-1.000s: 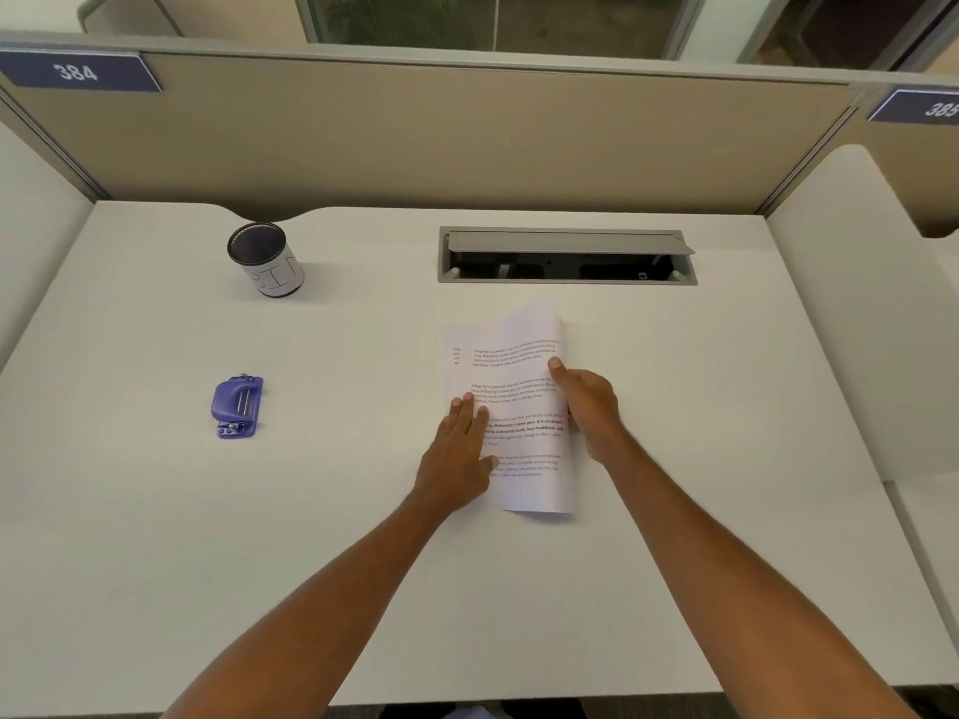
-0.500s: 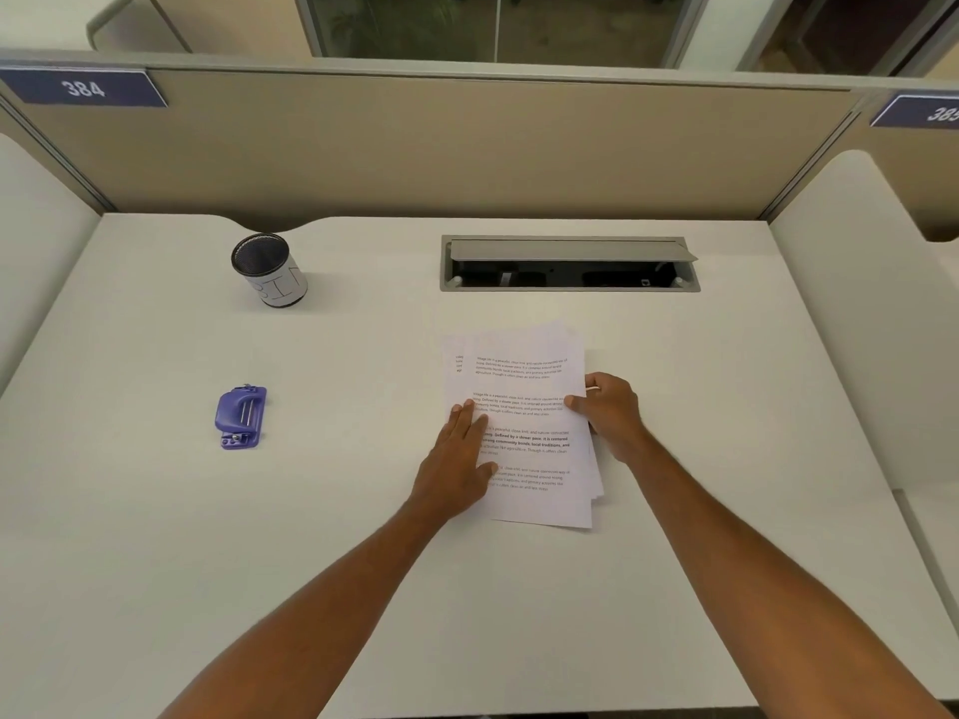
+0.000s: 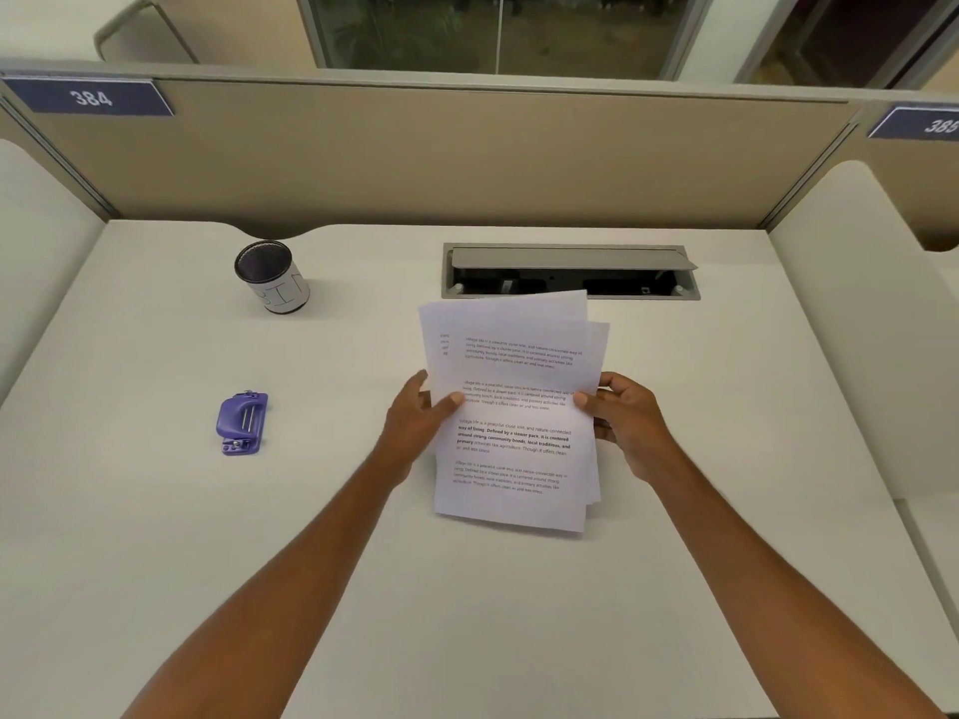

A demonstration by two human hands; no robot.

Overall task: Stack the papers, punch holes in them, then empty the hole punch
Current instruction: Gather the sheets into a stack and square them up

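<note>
Papers gathered, not yet squared

Left hand (image 3: 415, 422) and right hand (image 3: 630, 422) pinch the papers (image 3: 511, 407); hole punch (image 3: 242, 422) untouched at nine o'clock (unemptied).

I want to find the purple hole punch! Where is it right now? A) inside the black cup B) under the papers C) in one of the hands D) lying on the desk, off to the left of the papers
D: the purple hole punch lies by itself on the desk, left of the papers, which both hands hold: left hand, right hand.
</note>
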